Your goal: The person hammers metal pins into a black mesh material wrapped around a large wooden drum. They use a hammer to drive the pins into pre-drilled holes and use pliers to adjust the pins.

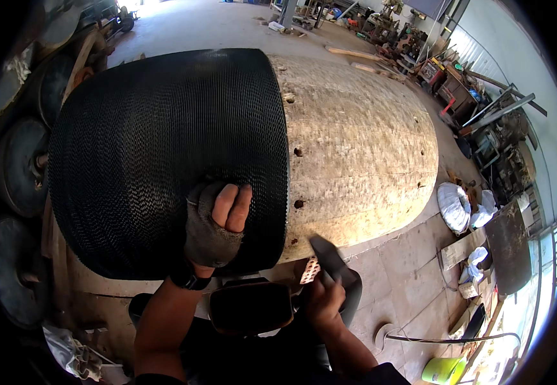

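A big drum lies on its side before me. Its left part is covered in black, finely ridged material (163,128), and its right part is bare, pale, mottled wood-like surface (362,147) with a row of dark holes near the seam. My left hand (214,224), in a grey glove with bare fingertips, presses on the black part with its fingers curled; what they pinch, if anything, is hidden. My right hand (325,300) grips a dark flat-headed tool (330,256) just below the drum's lower edge. Beside the tool shows a pale piece with reddish holes (310,271).
A dark box-like thing (251,308) sits between my knees. Large dark discs (18,273) line the left side. On the right lie a white wrapped coil (454,207), a brown board (508,247), a curved metal rod (445,338) and a yellow-green bucket (444,370).
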Demonstrator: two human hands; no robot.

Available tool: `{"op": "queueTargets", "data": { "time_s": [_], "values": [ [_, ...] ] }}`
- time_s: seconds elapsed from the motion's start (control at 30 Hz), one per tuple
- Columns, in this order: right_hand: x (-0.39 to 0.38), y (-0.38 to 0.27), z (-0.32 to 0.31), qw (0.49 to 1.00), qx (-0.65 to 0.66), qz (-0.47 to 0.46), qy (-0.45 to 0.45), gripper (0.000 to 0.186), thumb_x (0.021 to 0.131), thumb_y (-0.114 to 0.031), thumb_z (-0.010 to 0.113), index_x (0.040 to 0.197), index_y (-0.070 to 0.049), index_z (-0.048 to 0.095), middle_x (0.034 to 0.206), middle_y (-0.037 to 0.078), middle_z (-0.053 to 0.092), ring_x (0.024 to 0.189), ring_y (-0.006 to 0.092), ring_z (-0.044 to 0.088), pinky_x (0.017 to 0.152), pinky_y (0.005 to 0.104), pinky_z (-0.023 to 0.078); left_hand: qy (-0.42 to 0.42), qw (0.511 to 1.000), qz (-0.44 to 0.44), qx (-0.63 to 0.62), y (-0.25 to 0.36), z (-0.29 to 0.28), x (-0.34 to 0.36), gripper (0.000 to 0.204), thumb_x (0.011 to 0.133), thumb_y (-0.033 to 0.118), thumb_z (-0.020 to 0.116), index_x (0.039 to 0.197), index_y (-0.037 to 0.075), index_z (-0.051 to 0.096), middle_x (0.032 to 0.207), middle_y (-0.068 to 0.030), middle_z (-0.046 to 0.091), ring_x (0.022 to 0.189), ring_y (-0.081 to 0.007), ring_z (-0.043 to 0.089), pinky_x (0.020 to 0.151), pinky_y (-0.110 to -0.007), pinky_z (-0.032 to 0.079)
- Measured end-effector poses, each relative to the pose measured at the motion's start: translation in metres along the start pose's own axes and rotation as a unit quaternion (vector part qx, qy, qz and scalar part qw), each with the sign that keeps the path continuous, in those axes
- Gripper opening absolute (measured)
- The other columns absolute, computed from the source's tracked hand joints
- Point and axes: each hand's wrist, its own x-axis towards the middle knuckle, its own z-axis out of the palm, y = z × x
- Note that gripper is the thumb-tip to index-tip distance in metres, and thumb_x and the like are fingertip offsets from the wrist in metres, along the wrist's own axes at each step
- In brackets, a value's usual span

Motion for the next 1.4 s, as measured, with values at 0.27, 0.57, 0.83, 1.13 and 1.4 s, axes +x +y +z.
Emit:
{"op": "queueTargets", "data": {
  "time_s": [0.27,0.57,0.83,1.13,1.4],
  "values": [
    [0.003,-0.003,0.000,0.992,-0.030,-0.088,0.085,0.007,0.094,-0.007,0.057,0.100,-0.002,0.059,0.083,0.021,0.065,0.069,0.0416,0.065,0.056,0.0471,0.052,-0.002,1.000,-0.001,0.029,0.003,0.004,0.004,0.044,0.076,-0.005,0.068,0.119,0.005,0.068,0.111,-0.0116,0.058,0.095,-0.0302,0.061,0.080,-0.046,0.053],
    [-0.022,0.014,0.015,0.999,-0.002,0.018,-0.041,0.034,0.092,-0.005,0.068,0.120,0.002,0.050,0.080,0.023,0.066,0.066,0.0429,0.066,0.055,0.0474,0.052,-0.013,0.997,0.005,0.080,0.001,0.007,0.006,0.034,0.083,0.004,0.064,0.116,0.006,0.068,0.109,-0.0098,0.058,0.096,-0.0277,0.060,0.083,-0.046,0.053],
    [-0.039,0.015,0.001,1.000,0.015,0.008,0.012,0.028,0.091,-0.006,0.068,0.112,0.002,0.052,0.087,0.023,0.064,0.078,0.0424,0.066,0.067,0.0476,0.054,-0.011,0.998,-0.029,0.063,0.006,0.008,0.005,0.034,0.085,-0.005,0.064,0.116,0.006,0.070,0.111,-0.0099,0.058,0.100,-0.0286,0.059,0.087,-0.043,0.050],
    [-0.051,0.023,-0.008,0.999,0.016,-0.011,0.031,0.029,0.093,-0.009,0.067,0.116,0.001,0.052,0.088,0.023,0.067,0.075,0.0434,0.067,0.062,0.0482,0.054,-0.017,0.992,-0.017,0.123,0.006,0.009,0.006,0.049,0.078,-0.005,0.064,0.125,0.012,0.064,0.113,-0.0088,0.054,0.101,-0.0284,0.057,0.086,-0.046,0.051],
    [-0.062,0.036,-0.003,0.998,0.048,0.031,-0.004,0.024,0.099,-0.015,0.059,0.115,0.001,0.052,0.083,0.025,0.065,0.072,0.0457,0.065,0.060,0.0509,0.052,-0.022,0.993,-0.054,-0.107,0.106,-0.006,-0.042,0.043,0.086,-0.007,0.061,0.127,0.003,0.063,0.105,-0.0145,0.064,0.088,-0.0268,0.062,0.075,-0.039,0.052]
  ]
}}
